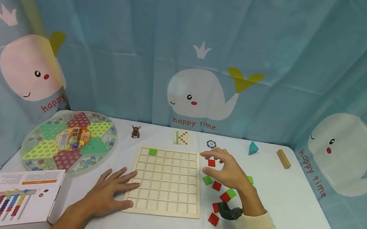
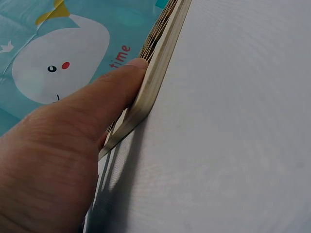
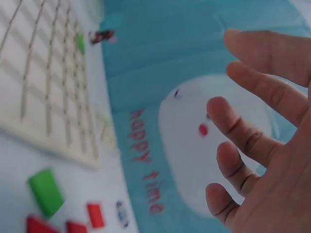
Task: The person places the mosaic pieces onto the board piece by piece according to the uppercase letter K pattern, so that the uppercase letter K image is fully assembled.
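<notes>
A square wooden grid board [image 1: 167,183] lies flat on the white table, with one green tile [image 1: 152,152] in a cell of its top row. My left hand [image 1: 105,195] rests on the board's left edge, fingers spread; in the left wrist view its thumb [image 2: 116,85] lies against the board's rim. My right hand [image 1: 227,169] hovers beyond the board's right edge, holding nothing, its fingers apart and slightly bent. Below and around it lie several loose red tiles [image 1: 213,219] and green tiles [image 1: 207,180]. The right wrist view shows a blurred green tile [image 3: 46,192] beside the board.
At the left are a round Chinese checkers set [image 1: 102,157] and a white box [image 1: 18,196]. Along the back stand a small brown figurine [image 1: 135,132], a patterned card [image 1: 181,138], a poker chip [image 1: 211,144], a teal pyramid [image 1: 253,148] and a wooden block [image 1: 283,159].
</notes>
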A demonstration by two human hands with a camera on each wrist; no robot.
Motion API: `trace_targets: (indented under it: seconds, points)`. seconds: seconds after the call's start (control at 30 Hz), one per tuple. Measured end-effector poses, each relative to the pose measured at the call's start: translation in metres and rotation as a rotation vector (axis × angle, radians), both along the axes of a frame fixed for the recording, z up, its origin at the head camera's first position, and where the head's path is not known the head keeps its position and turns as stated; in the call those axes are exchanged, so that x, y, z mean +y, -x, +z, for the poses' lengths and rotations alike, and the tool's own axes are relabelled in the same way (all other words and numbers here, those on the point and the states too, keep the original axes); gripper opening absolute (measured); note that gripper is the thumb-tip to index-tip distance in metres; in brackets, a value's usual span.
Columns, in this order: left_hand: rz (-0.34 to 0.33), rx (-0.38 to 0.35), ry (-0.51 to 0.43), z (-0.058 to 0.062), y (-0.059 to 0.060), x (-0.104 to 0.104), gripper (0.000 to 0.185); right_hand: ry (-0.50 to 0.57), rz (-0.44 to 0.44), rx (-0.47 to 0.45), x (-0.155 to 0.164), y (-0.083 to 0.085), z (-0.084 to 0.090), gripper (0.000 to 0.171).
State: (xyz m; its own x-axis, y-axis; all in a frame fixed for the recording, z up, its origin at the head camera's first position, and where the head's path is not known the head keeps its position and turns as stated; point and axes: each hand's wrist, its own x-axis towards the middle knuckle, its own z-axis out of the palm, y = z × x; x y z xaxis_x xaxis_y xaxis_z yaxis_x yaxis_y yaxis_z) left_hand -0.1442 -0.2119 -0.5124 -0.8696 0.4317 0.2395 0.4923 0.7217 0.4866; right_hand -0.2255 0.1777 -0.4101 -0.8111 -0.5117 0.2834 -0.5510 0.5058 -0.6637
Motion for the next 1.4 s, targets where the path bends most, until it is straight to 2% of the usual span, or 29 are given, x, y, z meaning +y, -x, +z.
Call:
trace_targets:
  seconds: [0.43, 0.67, 0.9, 1.17, 1.3, 1.4]
  points:
    - [0.01, -0.02, 0.0, 0.002, 0.0, 0.001, 0.056, -0.163, -0.099, -0.214, 0.025, 0.01, -0.041, 0.036]
    - [0.011, -0.024, 0.007, 0.001, 0.0, 0.0, 0.057, -0.269, -0.141, -0.261, 0.022, 0.015, -0.055, 0.034]
    - [0.01, -0.017, 0.002, 0.001, 0.0, 0.0, 0.056, -0.394, -0.22, -0.218, 0.013, 0.013, -0.06, 0.032]
    - [0.01, -0.002, -0.002, 0.001, 0.001, 0.0, 0.056, -0.372, -0.244, -0.167, 0.012, 0.013, -0.06, 0.02]
    - [0.008, 0.009, -0.006, 0.0, 0.0, 0.001, 0.055, -0.309, -0.271, -0.183, 0.017, 0.01, -0.055, 0.021]
    - [0.01, 0.009, -0.008, -0.001, 0.0, 0.001, 0.055, -0.244, -0.29, -0.163, 0.023, 0.008, -0.048, 0.023]
